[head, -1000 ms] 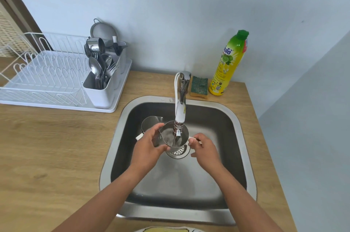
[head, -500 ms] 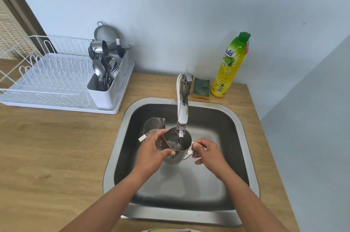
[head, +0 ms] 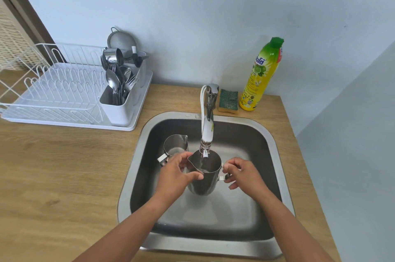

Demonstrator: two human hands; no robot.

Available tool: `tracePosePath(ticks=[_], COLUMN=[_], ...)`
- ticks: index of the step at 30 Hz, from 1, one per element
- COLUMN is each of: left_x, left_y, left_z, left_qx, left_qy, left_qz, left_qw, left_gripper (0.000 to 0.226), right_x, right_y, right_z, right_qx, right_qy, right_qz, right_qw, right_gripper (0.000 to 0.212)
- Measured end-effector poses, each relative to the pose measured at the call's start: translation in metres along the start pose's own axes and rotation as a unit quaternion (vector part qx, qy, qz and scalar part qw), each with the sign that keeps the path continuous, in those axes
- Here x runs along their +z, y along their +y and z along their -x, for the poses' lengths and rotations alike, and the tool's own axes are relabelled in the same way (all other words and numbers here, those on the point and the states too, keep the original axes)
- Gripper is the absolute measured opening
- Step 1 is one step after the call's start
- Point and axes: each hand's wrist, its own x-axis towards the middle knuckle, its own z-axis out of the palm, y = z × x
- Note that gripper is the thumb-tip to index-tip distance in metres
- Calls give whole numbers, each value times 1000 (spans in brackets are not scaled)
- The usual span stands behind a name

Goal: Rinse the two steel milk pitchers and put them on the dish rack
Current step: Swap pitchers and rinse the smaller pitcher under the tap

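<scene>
I hold a steel milk pitcher [head: 205, 178] upright under the faucet spout [head: 205, 150], above the sink [head: 275, 167]. My left hand [head: 175, 176] wraps its left side, thumb on the front wall. My right hand [head: 243, 174] pinches its handle on the right. A second steel pitcher [head: 175, 146] stands upright in the sink's back left part, just behind my left hand, spout pointing to the back. The white dish rack [head: 55, 90] sits on the counter at the left, its plate section bare.
A white cutlery caddy [head: 119, 107] full of spoons and forks stands at the rack's right end, with a strainer behind it. A green sponge [head: 228, 99] and a yellow dish soap bottle [head: 260, 75] stand behind the sink. The wooden counter [head: 64, 176] surrounds the sink.
The held pitcher has gone from tilted toward me to more upright under the spout, and both hands shifted slightly with it. The other pitcher stayed put.
</scene>
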Motion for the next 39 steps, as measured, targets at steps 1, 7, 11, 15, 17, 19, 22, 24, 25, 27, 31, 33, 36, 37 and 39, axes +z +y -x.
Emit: tracePosePath(ticks=[1, 7, 11, 15, 17, 19, 22, 24, 25, 27, 31, 33, 36, 37, 39], left_x=[1, -3, 2, -3, -1, 0, -3, -4, -3, -1, -3, -3, -3, -3, -5], left_y=[1, -1, -2, -7, -5, -4, -6, -8, -8, -9, -14, -15, -15, -16, -19], left_z=[0, -2, -1, -3, -2, -2, -4, -4, -3, -3, -7, -8, -8, -8, -10], left_qx=[0, -4, -9, -14, -16, -13, -14, -16, -16, -16, -24, -26, -28, -31, -38], left_qy=[0, -9, 3, -9, -6, 1, -7, -15, -15, -11, -24, -27, -22, -24, -32], left_qz=[2, -9, -2, -13, -14, -11, -11, -23, -27, -28, -33, -40, -36, -34, -32], left_qw=[1000, 1000, 1000, 1000, 1000, 1000, 1000, 1000, 999, 999, 999, 999, 999, 999, 998], left_gripper=[64, 66, 65, 67, 66, 64, 60, 58, 58, 59, 62, 62, 57, 58, 62], right_x=[2, 1, 3, 4, 0, 3, 7, 4, 2, 3, 8, 7, 9, 11, 15], right_y=[0, 7, 6, 8, 7, 7, 8, 8, 8, 8, 9, 8, 7, 7, 7], right_z=[1, 3, 1, 1, -1, -1, 2, 3, 3, 2, 6, 7, 8, 8, 11], right_qx=[0, 3, 1, 5, 10, 11, 15, 19, 22, 24, 26, 30, 38, 41, 47], right_qy=[10, -22, 7, -24, -14, 1, -18, -32, -28, -13, -21, -21, -13, -14, -17], right_qz=[2, -1, 11, 18, 10, 14, 19, 21, 18, 18, 32, 37, 44, 48, 53], right_qw=[1000, 1000, 1000, 1000, 1000, 1000, 1000, 999, 999, 999, 999, 999, 998, 998, 997], right_gripper=[13, 15, 16, 15, 15, 15, 15, 14, 14, 15, 16, 16, 17, 17, 16])
